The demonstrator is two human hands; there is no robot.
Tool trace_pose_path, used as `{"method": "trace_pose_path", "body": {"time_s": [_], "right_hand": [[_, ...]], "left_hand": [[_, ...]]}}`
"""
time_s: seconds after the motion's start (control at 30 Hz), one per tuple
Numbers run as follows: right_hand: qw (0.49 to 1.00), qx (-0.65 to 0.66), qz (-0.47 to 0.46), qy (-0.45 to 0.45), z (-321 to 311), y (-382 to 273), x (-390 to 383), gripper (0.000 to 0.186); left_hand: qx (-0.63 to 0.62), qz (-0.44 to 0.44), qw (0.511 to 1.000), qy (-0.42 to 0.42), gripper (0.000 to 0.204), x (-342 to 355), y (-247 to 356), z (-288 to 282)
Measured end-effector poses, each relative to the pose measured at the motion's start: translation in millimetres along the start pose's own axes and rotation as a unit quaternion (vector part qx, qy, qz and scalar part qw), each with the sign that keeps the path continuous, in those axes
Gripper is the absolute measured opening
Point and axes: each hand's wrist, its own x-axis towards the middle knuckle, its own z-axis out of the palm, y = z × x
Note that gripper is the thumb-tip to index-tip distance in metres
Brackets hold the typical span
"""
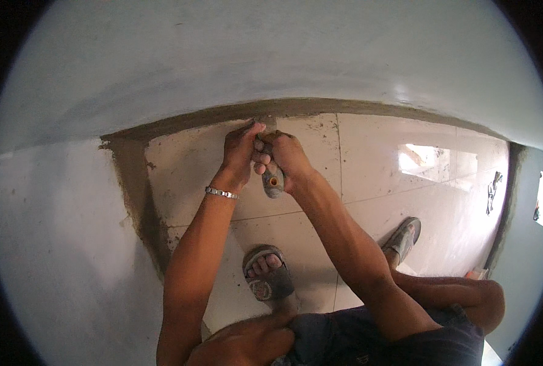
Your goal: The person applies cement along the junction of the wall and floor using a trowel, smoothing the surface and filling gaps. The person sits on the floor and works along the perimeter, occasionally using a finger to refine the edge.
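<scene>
My left hand (247, 152), with a silver bracelet on its wrist, and my right hand (289, 154) are together at the mortar strip (311, 106) along the wall's base. Both are closed on a grey, cement-smeared tool (273, 184), whose lower end shows an orange-rimmed hole. The tool's far end is partly hidden by my fingers and lies near the strip's edge. My left fingers curl round its left side, and my right hand wraps it from the right.
Pale walls (277, 49) bound the tiled floor (369, 201) at front, left and right. More grey mortar (138, 195) runs down the left edge. My sandalled feet (268, 274) stand on the tiles. A small dark item (492, 192) lies at the right, and light glares off the tiles.
</scene>
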Motion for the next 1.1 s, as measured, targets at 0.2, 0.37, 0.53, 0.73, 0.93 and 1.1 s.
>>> {"method": "trace_pose_path", "body": {"time_s": [0.2, 0.37, 0.53, 0.73, 0.93, 1.1], "right_hand": [[0.998, 0.046, 0.032, -0.006, 14.4, 4.3, 11.9, 0.019], [1.000, 0.025, 0.015, -0.003, 20.7, 10.4, 10.7, 0.018], [0.998, 0.048, 0.034, -0.005, 31.4, 5.6, 11.8, 0.018], [0.995, 0.053, 0.025, 0.080, 8.6, 11.6, -15.4, 0.018], [0.999, 0.033, -0.010, 0.036, -13.7, -14.7, 1.2, 0.014], [0.999, -0.025, 0.010, 0.034, -13.9, -19.7, -15.1, 0.015]], "left_hand": [[-0.019, 0.009, 1.000, 0.012, 0.033, -2.0, 1.5, -16.1], [-0.005, 0.003, 1.000, 0.017, 0.032, -7.1, 6.8, -16.8], [-0.014, 0.033, 0.999, 0.027, 0.034, 10.2, -1.1, -28.2], [0.069, 0.021, 0.997, -0.034, 0.036, -5.4, -10.4, -10.2], [0.008, 0.042, 0.996, -0.081, 0.036, 6.4, 3.3, 14.6], [-0.005, 0.008, 0.999, -0.034, 0.032, 2.2, -12.9, 19.8]]}}
